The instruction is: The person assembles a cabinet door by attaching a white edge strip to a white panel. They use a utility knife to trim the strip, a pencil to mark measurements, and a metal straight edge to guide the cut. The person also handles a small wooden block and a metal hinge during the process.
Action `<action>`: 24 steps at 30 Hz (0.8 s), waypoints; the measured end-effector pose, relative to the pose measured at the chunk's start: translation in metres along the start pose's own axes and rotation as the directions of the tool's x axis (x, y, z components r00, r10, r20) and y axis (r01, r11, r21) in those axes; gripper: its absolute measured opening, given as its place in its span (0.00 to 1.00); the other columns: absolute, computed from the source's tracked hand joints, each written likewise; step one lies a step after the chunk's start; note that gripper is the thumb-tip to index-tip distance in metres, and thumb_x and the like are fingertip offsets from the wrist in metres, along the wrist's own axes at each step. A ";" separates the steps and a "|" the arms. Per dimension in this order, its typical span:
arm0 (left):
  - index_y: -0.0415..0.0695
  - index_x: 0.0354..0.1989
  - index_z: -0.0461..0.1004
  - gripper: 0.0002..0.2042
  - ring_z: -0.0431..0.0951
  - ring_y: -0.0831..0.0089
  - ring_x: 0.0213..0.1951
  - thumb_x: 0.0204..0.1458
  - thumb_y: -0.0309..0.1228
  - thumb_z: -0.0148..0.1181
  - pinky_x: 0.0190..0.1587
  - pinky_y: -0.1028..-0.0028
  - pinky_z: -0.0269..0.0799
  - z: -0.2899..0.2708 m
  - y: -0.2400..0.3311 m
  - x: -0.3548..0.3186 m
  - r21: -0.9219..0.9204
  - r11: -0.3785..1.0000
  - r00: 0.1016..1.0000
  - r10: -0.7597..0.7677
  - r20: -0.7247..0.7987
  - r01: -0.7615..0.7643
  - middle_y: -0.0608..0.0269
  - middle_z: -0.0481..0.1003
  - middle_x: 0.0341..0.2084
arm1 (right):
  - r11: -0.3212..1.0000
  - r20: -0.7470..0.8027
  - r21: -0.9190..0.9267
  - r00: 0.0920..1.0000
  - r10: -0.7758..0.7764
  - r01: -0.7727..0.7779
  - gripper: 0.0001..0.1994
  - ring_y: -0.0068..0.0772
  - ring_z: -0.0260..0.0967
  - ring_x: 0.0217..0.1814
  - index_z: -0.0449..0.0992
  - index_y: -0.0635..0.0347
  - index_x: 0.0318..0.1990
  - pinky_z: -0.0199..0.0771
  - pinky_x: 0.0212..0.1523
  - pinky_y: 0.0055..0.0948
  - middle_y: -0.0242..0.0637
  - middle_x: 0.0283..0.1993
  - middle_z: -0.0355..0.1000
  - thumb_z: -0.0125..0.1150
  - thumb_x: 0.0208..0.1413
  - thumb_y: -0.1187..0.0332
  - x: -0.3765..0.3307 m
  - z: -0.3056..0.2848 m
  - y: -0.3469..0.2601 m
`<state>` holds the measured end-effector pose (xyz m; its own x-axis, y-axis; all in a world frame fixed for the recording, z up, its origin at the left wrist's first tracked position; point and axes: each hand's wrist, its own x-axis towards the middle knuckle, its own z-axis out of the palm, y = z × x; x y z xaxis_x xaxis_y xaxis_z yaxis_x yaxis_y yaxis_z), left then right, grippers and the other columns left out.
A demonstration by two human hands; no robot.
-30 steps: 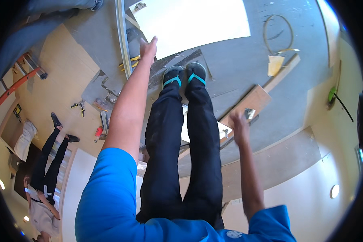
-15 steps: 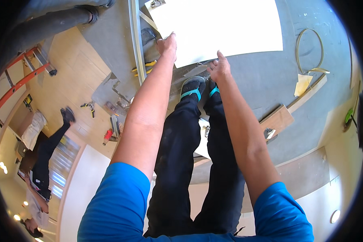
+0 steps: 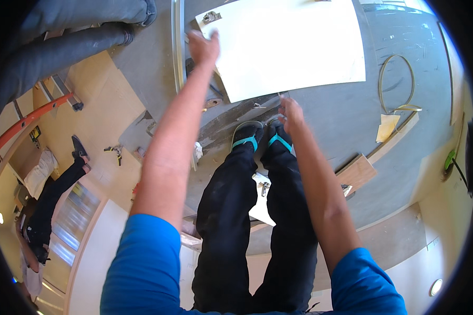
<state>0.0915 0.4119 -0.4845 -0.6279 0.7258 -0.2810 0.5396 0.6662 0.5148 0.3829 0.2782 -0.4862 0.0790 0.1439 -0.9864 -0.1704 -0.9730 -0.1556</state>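
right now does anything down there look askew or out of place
The big white panel lies crooked on the grey floor, with loose scraps around it: a wood offcut and a looped hose. Left hand reaches its edge.

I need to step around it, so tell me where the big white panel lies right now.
In the head view the white panel lies flat on the grey floor at the top centre, just beyond the sandalled feet, with the left hand at its near-left edge.

Left hand (image 3: 204,46) on white panel (image 3: 289,44), right hand (image 3: 290,113) below its edge
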 end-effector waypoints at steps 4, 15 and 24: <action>0.32 0.37 0.75 0.26 0.85 0.59 0.26 0.55 0.50 0.69 0.20 0.66 0.81 -0.022 0.039 0.084 -0.044 0.963 0.916 -0.238 0.322 0.266 0.43 0.82 0.34 | 0.997 0.169 -0.060 0.985 -0.039 0.050 0.31 0.34 0.73 0.51 0.64 0.60 0.70 0.74 0.49 0.36 0.37 0.54 0.76 0.63 0.64 0.56 -0.040 -0.044 0.030; 0.37 0.31 0.76 0.10 0.74 0.70 0.19 0.51 0.31 0.69 0.22 0.70 0.68 -0.082 0.112 0.017 -0.203 0.958 0.932 -0.122 0.342 0.200 0.57 0.77 0.21 | 0.275 0.387 -0.599 0.573 -0.723 0.752 0.36 0.53 0.69 0.66 0.65 0.54 0.70 0.73 0.62 0.48 0.48 0.66 0.69 0.73 0.53 0.65 -0.119 -0.014 -0.125; 0.44 0.38 0.71 0.12 0.82 0.51 0.29 0.50 0.34 0.66 0.31 0.53 0.77 -0.160 0.289 -0.238 -0.047 0.995 0.990 -0.088 -0.108 0.084 0.55 0.79 0.24 | -0.618 0.816 -0.418 0.574 0.066 0.666 0.48 0.50 0.77 0.58 0.70 0.51 0.68 0.72 0.62 0.48 0.44 0.53 0.81 0.85 0.32 0.68 -0.203 0.051 -0.365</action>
<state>0.3068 0.4043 -0.1395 -0.7298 0.6414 -0.2364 0.4584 0.7158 0.5269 0.3787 0.6134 -0.2321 -0.7679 0.1655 -0.6188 0.5685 0.6213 -0.5392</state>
